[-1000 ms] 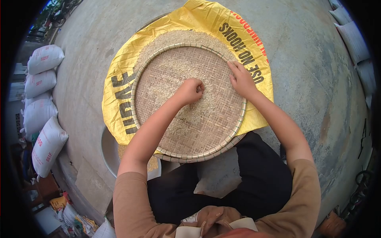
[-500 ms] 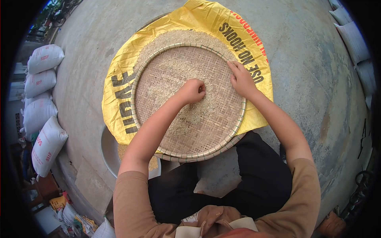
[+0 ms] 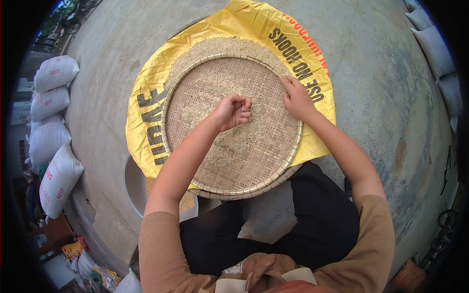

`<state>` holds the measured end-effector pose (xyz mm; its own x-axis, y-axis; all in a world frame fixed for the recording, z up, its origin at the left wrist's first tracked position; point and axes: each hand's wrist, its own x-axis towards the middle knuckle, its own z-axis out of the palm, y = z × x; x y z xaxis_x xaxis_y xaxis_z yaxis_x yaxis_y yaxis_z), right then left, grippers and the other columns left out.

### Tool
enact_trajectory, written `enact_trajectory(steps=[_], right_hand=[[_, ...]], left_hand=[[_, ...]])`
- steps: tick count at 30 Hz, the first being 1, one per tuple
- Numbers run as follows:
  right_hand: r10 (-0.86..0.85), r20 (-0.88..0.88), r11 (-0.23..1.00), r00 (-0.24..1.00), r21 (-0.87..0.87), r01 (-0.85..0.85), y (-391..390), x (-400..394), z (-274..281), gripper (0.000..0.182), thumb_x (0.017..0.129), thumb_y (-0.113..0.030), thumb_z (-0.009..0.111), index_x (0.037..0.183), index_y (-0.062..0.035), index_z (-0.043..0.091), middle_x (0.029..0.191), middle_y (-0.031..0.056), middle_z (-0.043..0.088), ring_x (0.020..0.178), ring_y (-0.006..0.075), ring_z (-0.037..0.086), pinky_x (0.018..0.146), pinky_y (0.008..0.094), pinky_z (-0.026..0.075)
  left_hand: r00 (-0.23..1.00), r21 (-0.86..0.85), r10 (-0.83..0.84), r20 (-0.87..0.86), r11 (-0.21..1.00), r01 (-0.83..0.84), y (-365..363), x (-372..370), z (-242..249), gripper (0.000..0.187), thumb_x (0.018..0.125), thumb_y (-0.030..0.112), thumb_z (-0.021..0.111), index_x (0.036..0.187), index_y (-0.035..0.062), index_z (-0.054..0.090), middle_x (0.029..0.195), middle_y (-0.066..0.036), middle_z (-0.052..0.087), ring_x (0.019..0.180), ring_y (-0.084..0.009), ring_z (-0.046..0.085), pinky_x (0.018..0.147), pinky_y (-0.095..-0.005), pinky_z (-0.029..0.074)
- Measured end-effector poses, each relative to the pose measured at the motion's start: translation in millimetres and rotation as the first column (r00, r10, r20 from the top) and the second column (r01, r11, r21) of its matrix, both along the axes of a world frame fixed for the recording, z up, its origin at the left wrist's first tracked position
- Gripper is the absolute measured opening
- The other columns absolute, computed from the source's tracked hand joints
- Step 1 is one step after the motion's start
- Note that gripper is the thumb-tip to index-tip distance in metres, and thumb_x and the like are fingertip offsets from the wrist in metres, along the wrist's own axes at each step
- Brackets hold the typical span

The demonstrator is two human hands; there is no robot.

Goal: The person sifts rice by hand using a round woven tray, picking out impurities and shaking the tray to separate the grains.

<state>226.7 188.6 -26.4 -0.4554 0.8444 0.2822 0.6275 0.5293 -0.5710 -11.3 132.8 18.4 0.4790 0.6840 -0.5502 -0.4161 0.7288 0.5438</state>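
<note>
A round woven bamboo winnowing tray (image 3: 266, 156) lies before me, with pale grain (image 3: 220, 146) scattered thinly over its middle and left side. Above the grain is my left hand (image 3: 234, 112), palm turned partly up and fingers curled in; whatever they hold, if anything, is too small to make out. My right hand (image 3: 297, 99) grips the tray's rim at the upper right, thumb inside. Under the tray spreads a yellow printed sack (image 3: 141, 132), bearing a heap of similar grain (image 3: 229, 45) along the far edge. Another woven rim shows beneath the near side.
A metal basin (image 3: 134, 188) with yellowish grain stands at the left, partly behind my left arm. Full white sacks (image 3: 61, 178) are stacked at the far left, and more sacks (image 3: 435, 51) lie at the right edge. The floor (image 3: 376, 73) is concrete.
My left hand has lifted slightly and rolled over, so its curled fingers and part of the palm now show. My right hand stays on the rim.
</note>
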Motion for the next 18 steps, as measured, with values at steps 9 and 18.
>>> enact_trajectory(steps=[9, 18], right_hand=[[0.005, 0.035, 0.996, 0.999, -0.088, -0.002, 0.0, -0.1, 3.8, 0.047, 0.083, -0.007, 0.055, 0.13, -0.0072, 0.046, 0.124, 0.0161, 0.047, 0.111, 0.0317, 0.05, 0.093, 0.0363, 0.042], [-0.017, -0.003, 1.0, 1.0, -0.026, 0.017, 0.9, -0.1, 0.0, 0.045, 0.082, -0.008, 0.053, 0.126, -0.0081, 0.049, 0.122, 0.0135, 0.051, 0.104, 0.0313, 0.055, 0.089, 0.0389, 0.045]], left_hand=[[1.0, -0.049, -0.017, -0.019, 0.999, 0.016, -2.9, 9.2, -7.4, 0.037, 0.097, 0.035, 0.041, 0.066, 0.016, 0.034, 0.058, 0.006, 0.026, 0.048, -0.0056, 0.024, 0.039, -0.02, 0.018], [0.989, -0.054, 0.132, 0.069, 0.99, -0.129, -12.4, 14.1, -9.4, 0.033, 0.097, 0.033, 0.042, 0.07, 0.015, 0.037, 0.055, 0.005, 0.028, 0.047, -0.0065, 0.026, 0.039, -0.0199, 0.018]])
